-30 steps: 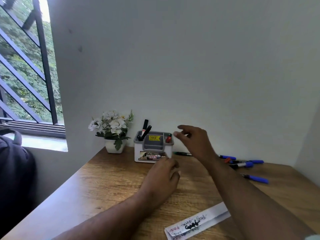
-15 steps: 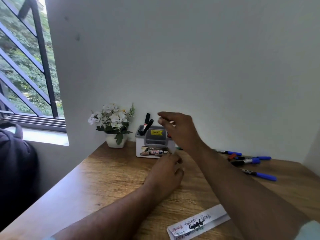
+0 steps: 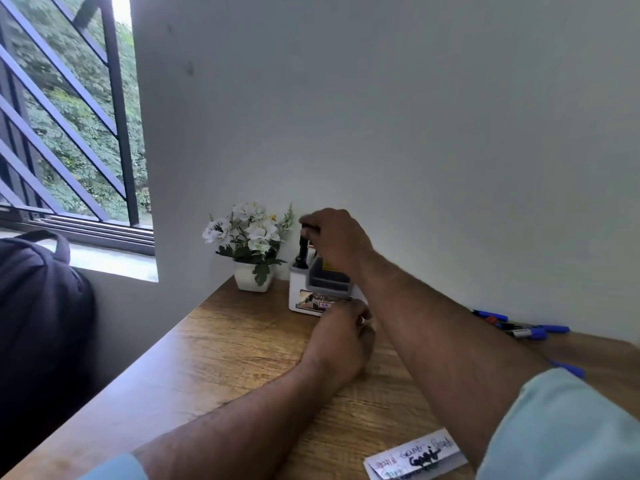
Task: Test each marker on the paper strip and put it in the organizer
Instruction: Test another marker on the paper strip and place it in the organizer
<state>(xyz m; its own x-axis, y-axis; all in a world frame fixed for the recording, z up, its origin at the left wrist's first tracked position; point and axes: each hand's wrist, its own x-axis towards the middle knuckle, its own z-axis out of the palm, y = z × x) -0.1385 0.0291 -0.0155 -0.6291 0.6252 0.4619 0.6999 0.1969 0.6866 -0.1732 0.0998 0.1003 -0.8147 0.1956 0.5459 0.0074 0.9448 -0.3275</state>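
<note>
At frame centre our right hand (image 3: 337, 242) pinches a black marker (image 3: 303, 249) in the organizer (image 3: 320, 289); left hand (image 3: 341, 341), curled, touches its front; paper strip (image 3: 415, 459) scribbles unreadable; several blue-capped markers (image 3: 526, 329) right

The right hand (image 3: 334, 239) pinched the top of a black marker (image 3: 302, 250) standing in the organizer (image 3: 313, 295) on the bench (image 3: 225, 344). The left hand (image 3: 341, 336) rested at the organizer's front. The paper strip (image 3: 415, 457) lay near.
</note>
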